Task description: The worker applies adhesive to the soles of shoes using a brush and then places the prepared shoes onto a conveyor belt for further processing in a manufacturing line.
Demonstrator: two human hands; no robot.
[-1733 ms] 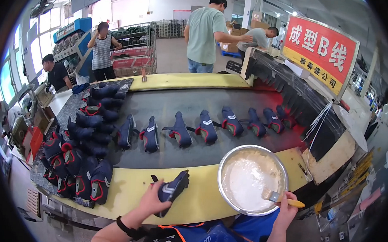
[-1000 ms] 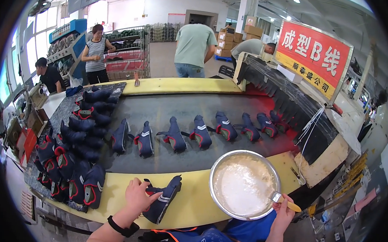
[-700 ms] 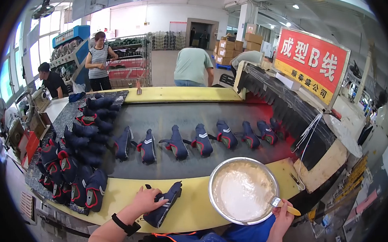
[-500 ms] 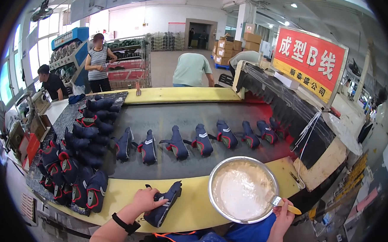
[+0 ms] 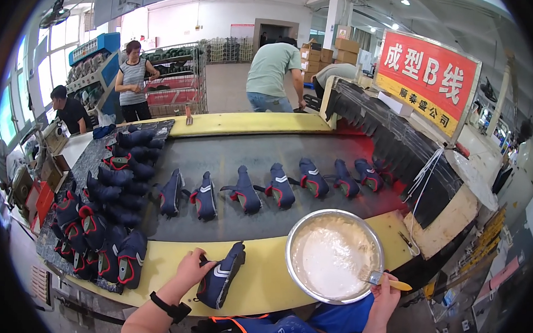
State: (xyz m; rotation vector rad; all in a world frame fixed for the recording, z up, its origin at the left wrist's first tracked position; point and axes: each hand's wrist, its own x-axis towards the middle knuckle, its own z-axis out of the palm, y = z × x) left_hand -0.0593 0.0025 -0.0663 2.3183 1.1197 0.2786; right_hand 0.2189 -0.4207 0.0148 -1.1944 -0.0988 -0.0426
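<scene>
My left hand (image 5: pixel 192 270) grips the collar of a navy shoe upper (image 5: pixel 226 279), its fingers closed on the edge. That upper rests tilted on the yellow ledge in front of me, white stripes showing and toe pointing away. In my right hand (image 5: pixel 384 299) is a paint brush (image 5: pixel 399 285) with a yellow handle. Its bristles touch the white paste (image 5: pixel 331 258) near the right inside wall of a round metal bowl (image 5: pixel 290 264). The bowl stands at the ledge's near edge, right of the upper.
Several navy uppers with red trim (image 5: pixel 277 188) stand in a row on the dark belt (image 5: pixel 220 146). More uppers (image 5: pixel 133 256) crowd a speckled board at the left. A dark strip curtain (image 5: pixel 393 133) hangs at the belt's right end. Several people are beyond the ledge.
My left hand has shifted back along the upper, uncovering its stripes, and the upper stands more upright. The brush has moved slightly left. Beyond the belt, the person in green has risen and turned.
</scene>
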